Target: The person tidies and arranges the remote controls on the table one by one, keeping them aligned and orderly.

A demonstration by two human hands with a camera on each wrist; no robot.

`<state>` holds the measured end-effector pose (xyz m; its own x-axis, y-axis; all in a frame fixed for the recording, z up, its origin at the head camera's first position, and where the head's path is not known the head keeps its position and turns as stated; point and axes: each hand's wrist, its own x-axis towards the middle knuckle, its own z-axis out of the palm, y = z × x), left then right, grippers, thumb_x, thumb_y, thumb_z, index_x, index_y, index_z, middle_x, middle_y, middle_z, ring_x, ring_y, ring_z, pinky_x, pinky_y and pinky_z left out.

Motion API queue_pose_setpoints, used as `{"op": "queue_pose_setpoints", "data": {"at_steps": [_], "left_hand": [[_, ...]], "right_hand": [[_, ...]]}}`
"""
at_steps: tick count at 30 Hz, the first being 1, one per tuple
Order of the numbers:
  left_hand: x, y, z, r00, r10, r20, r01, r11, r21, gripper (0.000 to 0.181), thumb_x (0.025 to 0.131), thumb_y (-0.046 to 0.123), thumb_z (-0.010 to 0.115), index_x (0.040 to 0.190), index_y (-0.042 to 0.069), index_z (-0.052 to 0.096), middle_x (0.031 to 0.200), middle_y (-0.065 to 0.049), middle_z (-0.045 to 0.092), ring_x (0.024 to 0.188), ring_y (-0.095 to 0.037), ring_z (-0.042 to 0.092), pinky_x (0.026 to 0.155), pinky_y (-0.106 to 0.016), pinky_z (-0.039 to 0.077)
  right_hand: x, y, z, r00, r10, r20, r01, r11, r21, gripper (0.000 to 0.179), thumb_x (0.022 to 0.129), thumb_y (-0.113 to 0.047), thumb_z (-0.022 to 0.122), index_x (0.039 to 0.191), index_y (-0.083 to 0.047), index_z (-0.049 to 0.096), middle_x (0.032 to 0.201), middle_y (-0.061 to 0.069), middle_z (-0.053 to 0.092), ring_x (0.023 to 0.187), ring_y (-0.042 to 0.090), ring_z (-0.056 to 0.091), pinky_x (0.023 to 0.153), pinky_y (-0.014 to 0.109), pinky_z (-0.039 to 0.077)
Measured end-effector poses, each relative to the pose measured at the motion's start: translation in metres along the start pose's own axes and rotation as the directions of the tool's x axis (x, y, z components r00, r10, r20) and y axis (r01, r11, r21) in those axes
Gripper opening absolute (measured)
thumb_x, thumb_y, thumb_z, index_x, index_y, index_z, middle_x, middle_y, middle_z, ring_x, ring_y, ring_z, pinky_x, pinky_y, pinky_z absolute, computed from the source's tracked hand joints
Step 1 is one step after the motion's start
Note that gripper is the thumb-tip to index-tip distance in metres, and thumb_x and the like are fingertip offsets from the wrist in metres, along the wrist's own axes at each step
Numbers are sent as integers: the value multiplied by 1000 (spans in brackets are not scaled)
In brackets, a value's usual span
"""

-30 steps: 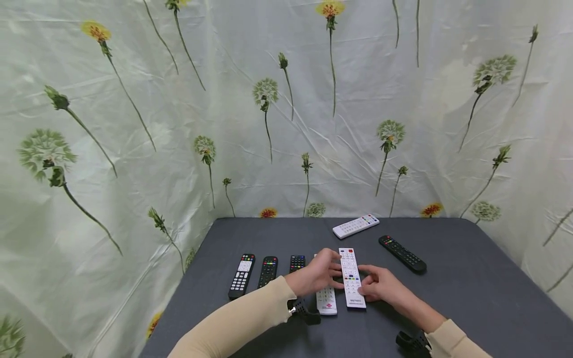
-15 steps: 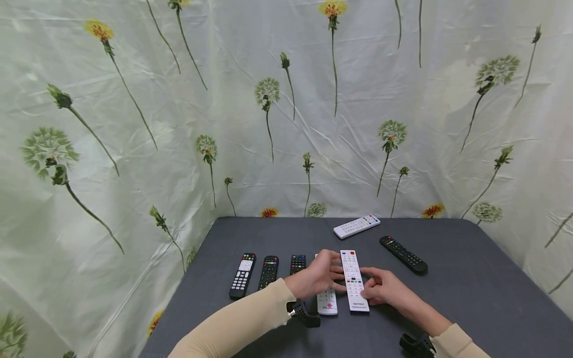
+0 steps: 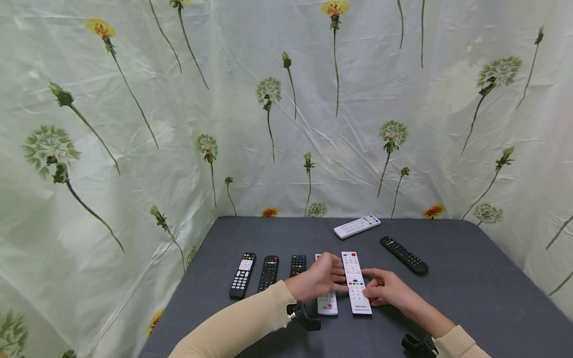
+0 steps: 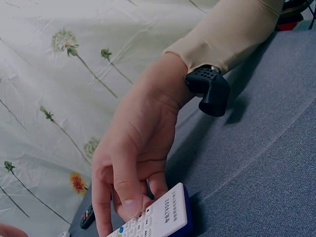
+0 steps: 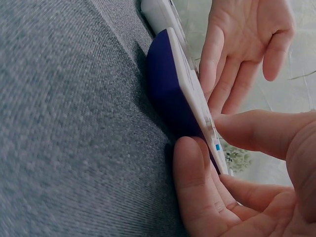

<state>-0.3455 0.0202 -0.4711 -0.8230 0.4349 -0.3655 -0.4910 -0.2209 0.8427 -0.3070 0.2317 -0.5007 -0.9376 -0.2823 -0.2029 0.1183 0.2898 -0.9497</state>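
Observation:
A white remote control with a dark blue underside lies between the two hands, its printed end towards the person. My right hand pinches its right long side, with one digit on the button face and another against the blue side. On the left, my left hand stands with its fingers loosely extended by the remote's left edge. Whether those fingertips touch it, I cannot tell. Partly under that hand lies a second white remote, its middle hidden.
To the left lie three black remotes: one with a white pad, a slim one and a shorter-looking one, partly covered by the left arm. Behind are a white remote and a black remote on the grey table. A flowered curtain surrounds it.
The pinched white remote has slid slightly towards the person and to the right, the right hand moving with it. The left hand has stayed nearly in place, and the other remotes lie as before.

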Motion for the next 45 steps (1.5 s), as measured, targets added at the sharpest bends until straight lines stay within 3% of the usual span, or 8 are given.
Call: {"op": "queue_pose_setpoints", "data": {"at_steps": [8,16,22,28,36,39,41,45], "left_hand": [[-2,1,1,1000,-14,18,14,999,31,57,96,10,40,141,-23,33,140,-44,39,135,-57,34,106,-60,39],[-3,35,-5,996,80,26,-84,975,204,47,98,11,53,140,-10,48,140,-32,45,133,-49,42,109,-51,39],[22,52,-16,987,159,17,-156,941,301,41,94,5,53,134,-5,57,130,-21,55,128,-43,50,107,-49,43],[53,62,-7,975,221,-9,-198,893,404,30,93,6,56,120,-2,66,99,-9,61,81,-22,59,88,-41,52],[95,74,9,912,409,-41,-217,562,798,16,92,8,54,85,4,67,75,2,52,63,-13,37,58,-28,32],[107,81,11,920,389,-49,-189,547,815,25,94,7,52,69,7,45,66,0,32,60,-17,25,58,-32,25],[112,84,11,918,393,-49,-190,544,817,22,94,7,52,72,7,50,68,0,40,61,-16,33,59,-31,29],[117,83,8,913,409,-5,-194,444,875,35,94,11,52,124,1,66,120,-8,66,105,-20,60,84,-31,49]], "right_hand": [[-1,0,-1,999,39,-26,-40,999,-12,70,89,-9,73,146,11,37,91,12,67,78,22,66,68,39,59],[12,-16,-15,999,24,-42,-26,998,-48,56,97,-12,62,145,9,42,99,16,65,80,25,66,71,40,59],[31,-34,-26,999,-10,-51,6,996,-85,45,98,-11,60,137,8,52,101,17,65,81,25,65,72,39,59],[60,-44,-33,997,4,-83,-11,996,-84,44,98,-11,59,136,10,53,104,20,66,85,26,67,74,40,59],[104,-53,-45,984,40,-172,-48,998,-46,47,99,-9,55,140,13,47,124,29,57,91,27,67,77,38,59],[115,-53,-46,972,59,-227,-62,998,-7,51,101,-10,52,146,12,39,133,32,51,98,31,66,77,34,59],[121,-51,-46,961,71,-266,-68,997,22,55,101,-9,50,149,12,33,136,33,48,101,32,64,77,33,59],[128,-39,-43,931,95,-352,-75,995,70,59,98,-7,50,151,10,29,136,31,48,96,29,64,75,32,59]]}}
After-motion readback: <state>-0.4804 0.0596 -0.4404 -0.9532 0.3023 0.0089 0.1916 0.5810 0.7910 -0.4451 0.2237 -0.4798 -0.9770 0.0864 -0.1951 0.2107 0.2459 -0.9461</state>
